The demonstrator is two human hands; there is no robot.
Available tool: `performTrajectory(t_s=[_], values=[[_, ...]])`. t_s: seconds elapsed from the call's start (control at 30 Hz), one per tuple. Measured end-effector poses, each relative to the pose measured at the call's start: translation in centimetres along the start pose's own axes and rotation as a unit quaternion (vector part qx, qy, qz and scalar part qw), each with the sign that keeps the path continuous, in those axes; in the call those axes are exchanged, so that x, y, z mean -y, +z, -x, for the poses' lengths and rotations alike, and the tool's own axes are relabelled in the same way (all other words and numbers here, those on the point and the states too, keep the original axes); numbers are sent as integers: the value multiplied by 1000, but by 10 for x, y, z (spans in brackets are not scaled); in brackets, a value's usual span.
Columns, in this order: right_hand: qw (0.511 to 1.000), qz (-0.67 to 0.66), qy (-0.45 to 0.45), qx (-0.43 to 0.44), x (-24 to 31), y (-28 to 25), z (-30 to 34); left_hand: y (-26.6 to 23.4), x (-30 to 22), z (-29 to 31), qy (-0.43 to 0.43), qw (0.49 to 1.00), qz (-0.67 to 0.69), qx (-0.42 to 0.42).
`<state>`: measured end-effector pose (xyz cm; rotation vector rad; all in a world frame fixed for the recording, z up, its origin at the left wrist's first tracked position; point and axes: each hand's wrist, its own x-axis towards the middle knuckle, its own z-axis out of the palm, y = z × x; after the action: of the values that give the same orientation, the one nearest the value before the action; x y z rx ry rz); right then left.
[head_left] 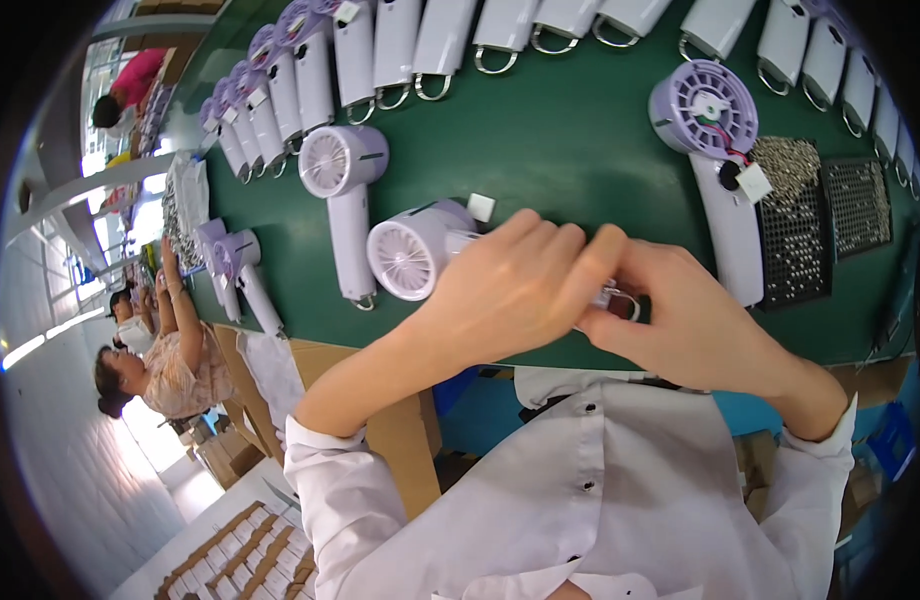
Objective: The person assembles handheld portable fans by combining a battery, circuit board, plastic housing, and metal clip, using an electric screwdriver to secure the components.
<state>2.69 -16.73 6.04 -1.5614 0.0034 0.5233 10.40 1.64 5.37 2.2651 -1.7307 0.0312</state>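
Observation:
A lilac handheld fan (pixel 405 262) lies across the table before me, its head to the left with a small white square piece (pixel 481 207) beside it. My left hand (pixel 525 285) is wrapped over its handle, hiding most of it. Around the handle's right end, the fingers of my right hand (pixel 680 310) are closed, thumb near the metal loop (pixel 628 303). What the fingertips press between the hands is hidden. Left of these, another lilac fan (pixel 348 215) lies with its loop towards me. A fan with an uncovered head (pixel 725 180), wires showing, lies to the right.
Fans with metal loops (pixel 495 35) line the far edge of the green table (pixel 540 130). At right are black gridded trays (pixel 795 250) of small metal parts. Two more fans (pixel 245 265) lie at left. Co-workers (pixel 170 370) sit further left, near cardboard boxes (pixel 225 455).

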Motion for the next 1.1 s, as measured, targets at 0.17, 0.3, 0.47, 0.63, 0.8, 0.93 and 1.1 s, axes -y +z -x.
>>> performTrajectory(t_s=[0.17,0.3,0.47,0.63,0.8,0.93,1.1], values=[[999,-34,-31,-11,-26,13,8,-1,-10,6,18,1000,-9,-2],[997,-23,-43,-64,-24,13,12,-31,-32,37,-33,987,50,-146],[977,50,-181,-99,-10,32,15,1,-67,73,-468,587,558,-352],[969,42,-225,-90,-11,48,13,-1,-39,29,-348,428,647,-527],[962,87,-241,-93,-15,44,20,-25,-19,66,-436,479,598,-471],[959,123,-239,-90,-21,37,24,-50,6,73,-412,822,187,-347],[945,169,-260,-104,-33,33,26,-79,17,31,-189,967,138,-106]])
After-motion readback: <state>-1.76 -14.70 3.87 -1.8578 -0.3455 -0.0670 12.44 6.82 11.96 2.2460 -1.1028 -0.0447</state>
